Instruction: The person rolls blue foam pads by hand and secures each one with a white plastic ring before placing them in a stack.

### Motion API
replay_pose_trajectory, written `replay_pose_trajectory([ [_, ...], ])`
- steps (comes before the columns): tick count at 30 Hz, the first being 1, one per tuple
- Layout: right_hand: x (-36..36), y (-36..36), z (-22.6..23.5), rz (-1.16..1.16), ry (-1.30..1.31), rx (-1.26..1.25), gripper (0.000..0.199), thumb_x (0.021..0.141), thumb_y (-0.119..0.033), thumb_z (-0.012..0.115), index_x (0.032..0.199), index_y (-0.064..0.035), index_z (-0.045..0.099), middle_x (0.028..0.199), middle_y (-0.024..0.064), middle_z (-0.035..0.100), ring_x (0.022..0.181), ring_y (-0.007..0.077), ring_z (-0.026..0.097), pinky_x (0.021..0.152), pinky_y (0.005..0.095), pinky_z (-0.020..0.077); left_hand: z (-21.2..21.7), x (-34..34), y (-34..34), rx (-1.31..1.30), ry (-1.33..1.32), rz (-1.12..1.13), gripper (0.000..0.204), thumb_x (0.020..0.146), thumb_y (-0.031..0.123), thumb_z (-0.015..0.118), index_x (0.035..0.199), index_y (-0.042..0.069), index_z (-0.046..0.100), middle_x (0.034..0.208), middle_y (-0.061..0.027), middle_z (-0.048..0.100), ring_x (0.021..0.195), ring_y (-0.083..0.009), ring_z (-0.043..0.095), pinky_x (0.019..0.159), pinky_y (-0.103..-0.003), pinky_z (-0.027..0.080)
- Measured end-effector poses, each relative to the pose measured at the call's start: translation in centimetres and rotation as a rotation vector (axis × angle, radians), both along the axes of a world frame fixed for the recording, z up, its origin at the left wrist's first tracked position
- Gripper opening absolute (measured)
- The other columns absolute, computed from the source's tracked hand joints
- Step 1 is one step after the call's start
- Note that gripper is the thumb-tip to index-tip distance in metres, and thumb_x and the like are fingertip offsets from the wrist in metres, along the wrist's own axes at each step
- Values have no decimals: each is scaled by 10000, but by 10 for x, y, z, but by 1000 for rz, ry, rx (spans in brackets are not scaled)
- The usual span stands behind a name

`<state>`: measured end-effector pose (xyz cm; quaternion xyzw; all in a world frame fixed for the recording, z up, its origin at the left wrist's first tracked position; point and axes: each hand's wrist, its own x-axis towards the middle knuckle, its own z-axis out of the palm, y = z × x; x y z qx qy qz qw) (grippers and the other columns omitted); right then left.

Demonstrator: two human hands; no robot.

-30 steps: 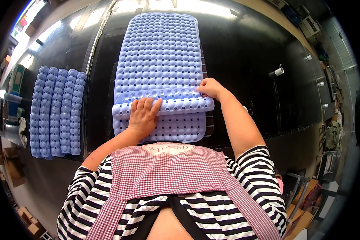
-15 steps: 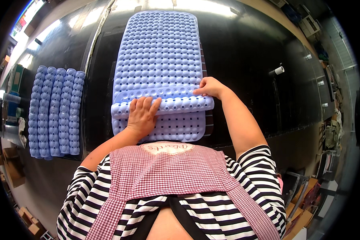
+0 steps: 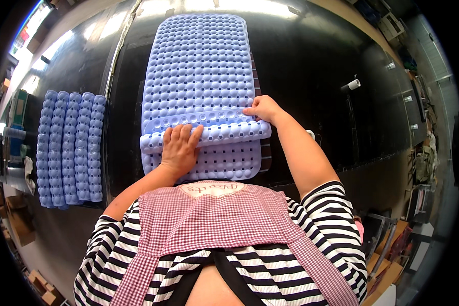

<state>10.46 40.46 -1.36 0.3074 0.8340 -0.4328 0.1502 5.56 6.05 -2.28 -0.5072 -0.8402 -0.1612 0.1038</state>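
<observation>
A long pale blue bath mat (image 3: 199, 66) with rows of bumps and holes lies lengthwise on a black table (image 3: 316, 76). Its near part is rolled over into a thick fold (image 3: 224, 131) across the mat's width. My left hand (image 3: 179, 146) presses flat on the left half of that fold, fingers spread. My right hand (image 3: 261, 107) pinches the fold's right end at the mat's edge.
Several rolled-up blue mats (image 3: 69, 145) lie side by side on the table's left part. A small white roll (image 3: 353, 84) sits at the right. Boxes and shelves line the left and right edges of the room.
The fold has rolled slightly farther up the mat, and both hands moved with it away from my body.
</observation>
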Motion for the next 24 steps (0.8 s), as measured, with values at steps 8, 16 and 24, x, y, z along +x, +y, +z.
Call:
replay_pose_trajectory([
  [8, -3, -6, 12, 125, -25, 85, 373, 863, -323, 827, 767, -43, 601, 780, 72, 659, 663, 168, 643, 581, 305, 521, 0, 0, -1, 3, -6, 2, 764, 750, 200, 795, 1452, 184, 496, 1320, -95, 500, 1286, -311, 458, 1100, -521, 293],
  [16, 0, 13, -8, -153, -19, -268, 415, 825, -382, 837, 834, 4, 686, 777, 102, 684, 646, 186, 664, 604, 342, 549, 2, 0, 0, -12, 0, 3, 769, 747, 194, 799, 1452, 181, 495, 1316, -94, 509, 1279, -310, 466, 1105, -524, 292],
  [24, 8, 6, -6, -56, 94, -149, 338, 787, -294, 849, 823, 8, 700, 801, 122, 706, 723, 202, 697, 693, 318, 560, 2, -2, 2, -20, -17, 1, 764, 739, 172, 787, 1448, 176, 501, 1317, -95, 514, 1286, -307, 468, 1105, -523, 297],
])
